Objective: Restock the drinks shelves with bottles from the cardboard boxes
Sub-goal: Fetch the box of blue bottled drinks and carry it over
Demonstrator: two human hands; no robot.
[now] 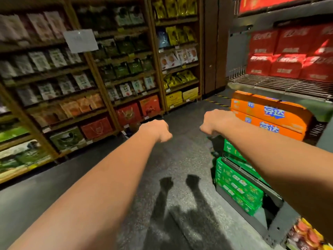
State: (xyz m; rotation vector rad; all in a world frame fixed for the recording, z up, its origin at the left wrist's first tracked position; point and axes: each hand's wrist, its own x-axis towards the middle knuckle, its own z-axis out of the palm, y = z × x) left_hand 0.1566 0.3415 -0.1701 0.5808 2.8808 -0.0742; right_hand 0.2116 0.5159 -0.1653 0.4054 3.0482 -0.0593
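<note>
The person stood in the aisle with both bare arms stretched straight out over the floor (171, 159). The left hand (155, 129) was clenched, knuckles turned down, with nothing in it. The right hand (216, 121) was clenched the same way and also held nothing. The two fists hung level and a little apart, neither touching any box or shelf. Their shadows (180, 201) fell side by side on the speckled floor below.

The stock stood along the person's right. Two orange boxes (268, 114) lay stacked just past the right hand, under the front edge of a wire shelf (281, 85). Red boxes (288, 55) stood two high along the back of that shelf, leaving its front bare. Green boxes (237, 188) were packed on a low shelf near the floor, under the right forearm. No loose bottle could be made out from there. At the near right corner sat some red and yellow packs (306, 233), too blurred to tell apart.

Across the aisle, to the left, wooden shelves (93, 73) ran the length of the wall, filled with bags and gift boxes. A white sheet (81, 40) was fixed to one upright near the top.
</note>
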